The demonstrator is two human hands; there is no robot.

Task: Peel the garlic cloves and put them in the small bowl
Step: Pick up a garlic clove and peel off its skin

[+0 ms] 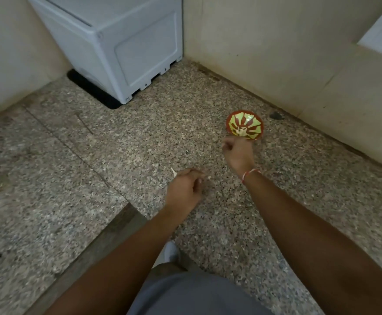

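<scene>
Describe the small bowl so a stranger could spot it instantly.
Start at the speckled stone counter and follow the right-hand wall. The small bowl sits near it, just beyond the right hand. It alone is colourful: red with yellow-green petal shapes.

The small bowl (244, 125) is sitting upright on the speckled counter at about two o'clock — red outside, green-and-red rays inside. Pale peeled garlic cloves (241, 131) are lying at its bottom. A whitish sliver of garlic skin (173, 172) is showing near centre.
</scene>
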